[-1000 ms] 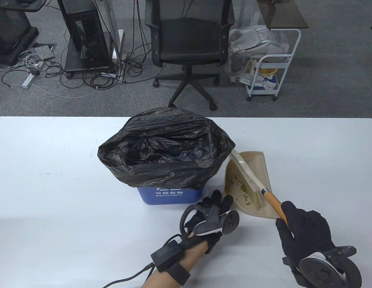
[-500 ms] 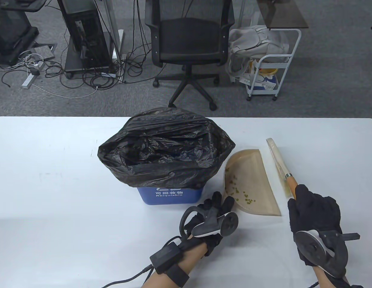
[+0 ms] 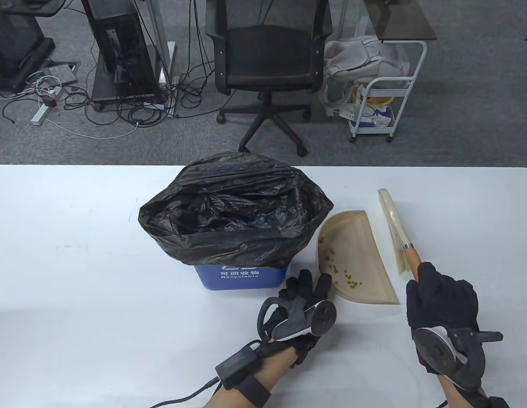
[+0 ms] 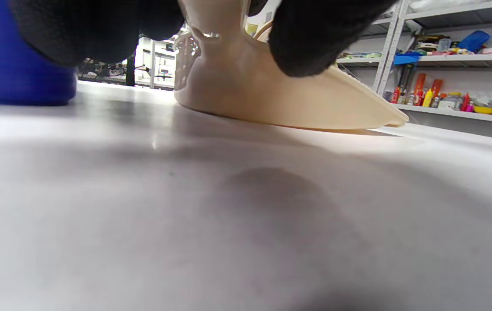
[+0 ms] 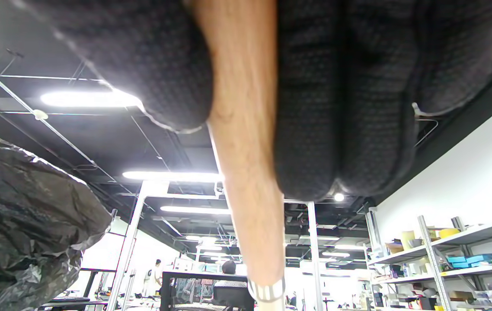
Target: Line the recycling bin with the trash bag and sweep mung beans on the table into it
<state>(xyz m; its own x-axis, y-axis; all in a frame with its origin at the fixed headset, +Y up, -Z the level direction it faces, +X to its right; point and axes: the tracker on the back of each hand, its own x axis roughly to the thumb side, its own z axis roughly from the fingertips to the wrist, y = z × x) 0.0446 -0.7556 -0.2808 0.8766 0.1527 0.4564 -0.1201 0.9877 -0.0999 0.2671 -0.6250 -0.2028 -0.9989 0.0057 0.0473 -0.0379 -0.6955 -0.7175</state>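
A blue recycling bin (image 3: 240,275) stands mid-table, lined with a black trash bag (image 3: 233,212) whose mouth is open. Right of it a beige dustpan (image 3: 365,242) lies flat with several green mung beans (image 3: 346,276) near its rear. My left hand (image 3: 308,289) grips the pan's near corner; in the left wrist view its fingers (image 4: 315,39) straddle the dustpan (image 4: 272,99) beside the bin (image 4: 12,65). My right hand (image 3: 437,293) holds the brush's wooden handle (image 3: 412,259), its bristles (image 3: 391,212) just right of the pan. In the right wrist view its fingers (image 5: 341,108) curl round the handle (image 5: 246,172).
The white table (image 3: 76,276) reaches both side edges of the view. Behind it on the floor are an office chair (image 3: 267,55), a white trolley (image 3: 382,102) and cables. The bag (image 5: 25,216) bulges out past the bin's rim toward the dustpan.
My right hand drew the brush out of the dustpan and off to its right, then held nearly still. The beans stayed in the pan. My left hand kept its hold.
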